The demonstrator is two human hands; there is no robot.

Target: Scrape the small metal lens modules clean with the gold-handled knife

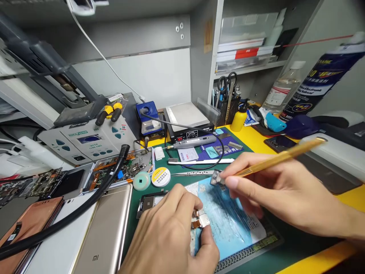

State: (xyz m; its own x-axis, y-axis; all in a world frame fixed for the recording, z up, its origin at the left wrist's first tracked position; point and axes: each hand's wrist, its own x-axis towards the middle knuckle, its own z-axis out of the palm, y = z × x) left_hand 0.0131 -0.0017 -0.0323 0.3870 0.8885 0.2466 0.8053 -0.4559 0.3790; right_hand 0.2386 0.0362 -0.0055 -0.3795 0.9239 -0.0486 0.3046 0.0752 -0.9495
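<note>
My left hand (173, 232) is closed around a small silver metal part (204, 220) with a copper-orange flex cable (195, 223), holding it over the left side of a blue work pad (225, 243). Between the thumb and fingers of my right hand (273, 190) is a slim gold pen-shaped tool (279, 156), its back end pointing up to the right. Its tip is hidden by the fingers. A small grey metal component (216, 177) lies right at those fingertips; whether they touch it I cannot tell. Behind it lie perforated metal tweezers (196, 173).
A black hose (105, 186) crosses above phones (102, 232) at the left. Behind stand a hot-air station (91, 139), a blue soldering stand (149, 118) and a hot plate (186, 115). A yellow bottle (239, 118) and a spray can (322, 76) stand at the right.
</note>
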